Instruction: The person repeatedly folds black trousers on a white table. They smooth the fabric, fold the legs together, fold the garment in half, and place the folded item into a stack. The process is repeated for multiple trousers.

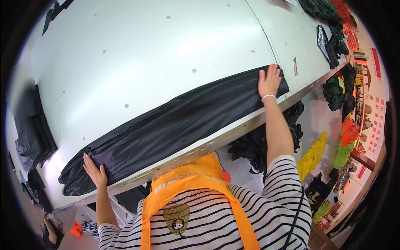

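Note:
A long strip of shiny black fabric [175, 121] lies folded along the near edge of a big white table [158, 50]. My left hand [95, 171] presses flat on the strip's left end, fingers spread. At the strip's right end my right hand [268, 81] lies flat on the cloth, fingers apart, a thin white band on its wrist. Neither hand grips the cloth. My striped shirt and orange vest fill the lower middle.
More black fabric [31, 133] hangs over the table's left end. A small red object [295, 66] lies on the table right of my right hand. Dark cloth piles [329, 37] sit far right. Black fabric [254, 146] and yellow-green cloth [310, 156] lie on the floor.

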Available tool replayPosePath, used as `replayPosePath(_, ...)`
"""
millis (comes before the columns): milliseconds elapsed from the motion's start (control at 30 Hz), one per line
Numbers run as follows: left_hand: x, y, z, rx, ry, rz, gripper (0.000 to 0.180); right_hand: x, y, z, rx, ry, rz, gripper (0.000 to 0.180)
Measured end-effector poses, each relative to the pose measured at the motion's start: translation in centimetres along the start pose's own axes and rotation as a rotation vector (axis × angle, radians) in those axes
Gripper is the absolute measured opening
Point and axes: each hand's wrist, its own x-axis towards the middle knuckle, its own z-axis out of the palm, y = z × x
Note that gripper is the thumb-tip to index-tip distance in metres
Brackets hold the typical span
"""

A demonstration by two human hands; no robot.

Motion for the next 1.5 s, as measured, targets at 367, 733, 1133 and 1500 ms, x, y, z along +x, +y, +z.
replayPosePath(367,5.4,17.1,-2.3,0.052,-0.004,-0.157,0.069,-5.8,6.8,-3.1,0.969,0.127,0.287,0.041)
replayPosePath(733,13.0,32.4,-2.1,-0.156,-0.075,0.106,0.076,-7.9,-8.1,-6.6,1.707,-0.105,0.859,0.044)
replayPosePath(1133,16.1,26.9,-6.5,-1.760,-0.228,-0.337,0.060,-7.5,-31.6,-27.2,1.388,0.352,-0.648,0.021)
replayPosePath(1500,1.1,-7.2,-9.1,-1.285,-0.097,-0.923,0.056,-28.9,-43.0,-10.8,0.693,-0.424,-1.439,0.044)
